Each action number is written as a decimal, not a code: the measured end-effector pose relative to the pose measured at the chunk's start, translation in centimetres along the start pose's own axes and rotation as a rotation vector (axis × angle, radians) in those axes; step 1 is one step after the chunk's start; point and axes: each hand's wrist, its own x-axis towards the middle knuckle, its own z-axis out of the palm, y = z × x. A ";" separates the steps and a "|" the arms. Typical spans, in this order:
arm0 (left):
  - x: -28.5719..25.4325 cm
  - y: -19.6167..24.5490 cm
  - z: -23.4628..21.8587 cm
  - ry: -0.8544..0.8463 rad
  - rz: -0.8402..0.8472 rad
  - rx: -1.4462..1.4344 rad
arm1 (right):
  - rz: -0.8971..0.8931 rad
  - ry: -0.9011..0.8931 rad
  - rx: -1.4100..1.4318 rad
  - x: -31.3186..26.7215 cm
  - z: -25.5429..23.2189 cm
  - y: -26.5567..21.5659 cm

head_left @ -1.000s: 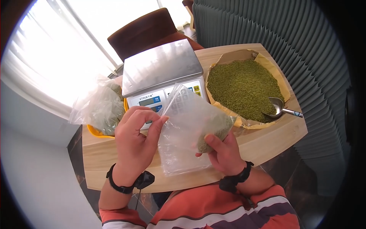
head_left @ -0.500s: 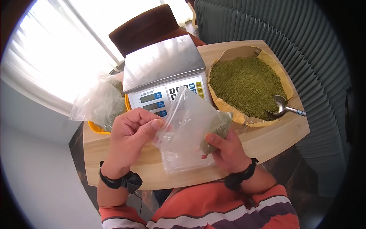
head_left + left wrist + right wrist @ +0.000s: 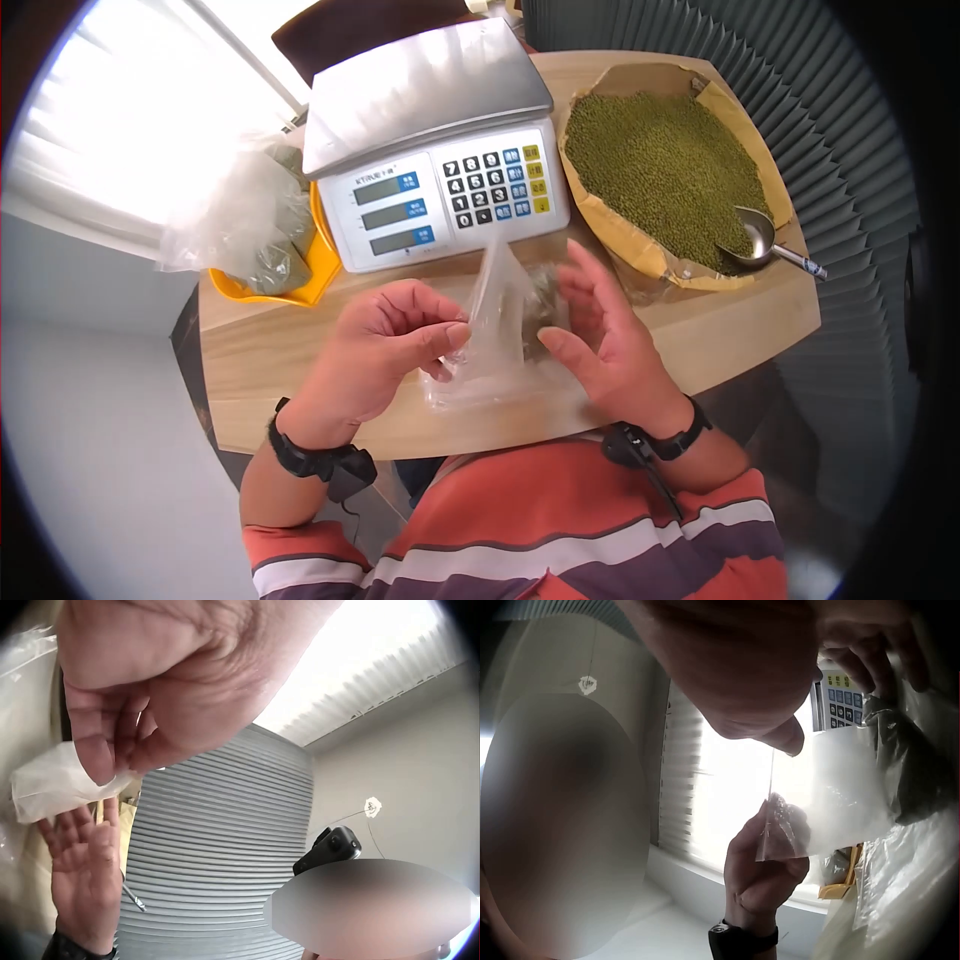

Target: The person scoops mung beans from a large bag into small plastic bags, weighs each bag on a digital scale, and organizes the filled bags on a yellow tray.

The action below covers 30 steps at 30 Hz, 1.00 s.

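My left hand (image 3: 398,345) pinches the upper edge of a clear plastic bag (image 3: 497,315) between thumb and fingers. Green beans (image 3: 911,765) fill the bag's lower end, seen dark in the right wrist view. My right hand (image 3: 622,350) is beside that filled end, thumb and fingers spread and not curled round it. In the left wrist view the right palm (image 3: 82,877) faces the bag with straight fingers. Beneath the bag, flat clear plastic bags (image 3: 450,396) lie on the wooden table.
A digital scale (image 3: 430,105) stands behind the hands. At left is a yellow basket (image 3: 322,272) with filled plastic bags (image 3: 272,225). At right, an open paper sack (image 3: 622,238) of green beans (image 3: 660,160) has a metal scoop (image 3: 757,238) in it.
My right hand has let go of the bag's filled end and spread its fingers. The bag now hangs more upright, lower against the scale. My left hand keeps its pinch, shifted slightly right.
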 end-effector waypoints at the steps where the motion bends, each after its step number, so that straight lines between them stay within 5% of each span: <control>1: 0.2 -0.7 0.3 0.004 -0.054 -0.027 | 0.023 0.005 -0.008 -0.1 -0.2 -0.2; 3: 0.6 -1.7 1.3 -0.009 -0.120 -0.057 | -0.320 0.061 -0.261 0.4 -0.8 -0.8; 6: 0.9 -2.2 2.7 -0.023 -0.168 -0.084 | -0.061 -0.157 0.029 -0.4 -0.7 -2.2; 11: 1.6 -2.9 3.7 -0.088 0.019 0.001 | -0.074 -0.158 -0.031 0.4 0.6 -2.6; 28: 1.5 -1.9 4.4 0.031 0.149 0.271 | -0.459 0.196 -0.326 1.0 1.2 -1.6; 30: 1.2 -1.7 3.5 0.066 0.186 0.345 | -0.337 0.254 -0.217 1.1 -0.2 -1.3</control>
